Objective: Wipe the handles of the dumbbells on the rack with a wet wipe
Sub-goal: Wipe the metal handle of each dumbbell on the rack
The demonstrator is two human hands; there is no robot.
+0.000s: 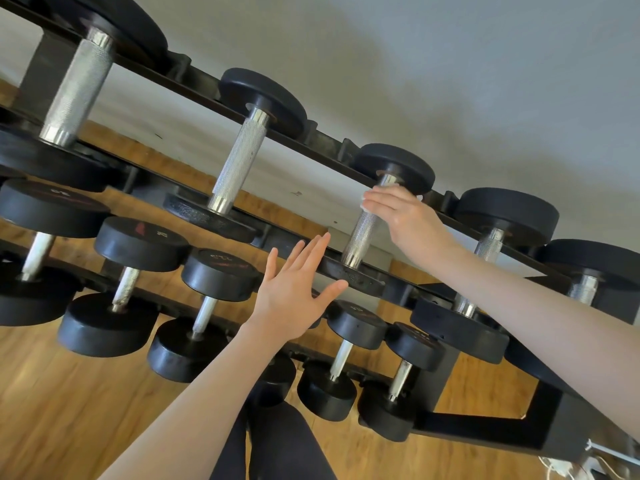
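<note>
Right hand: the right hand curls over the upper end of a knurled steel dumbbell handle, holding a white wet wipe against it; only small edges of the wipe show by the fingertips.
Left hand: the left hand is spread flat with straight fingers, holding nothing, its thumb tip at the near black weight head of the same dumbbell.
Rack: a black two-tier dumbbell rack runs diagonally across the view; the wiped dumbbell sits on the upper tier, between a larger dumbbell to its left and another to its right.
Lower tier: smaller dumbbells sit in a row.
Floor: wooden floor lies beneath.
</note>
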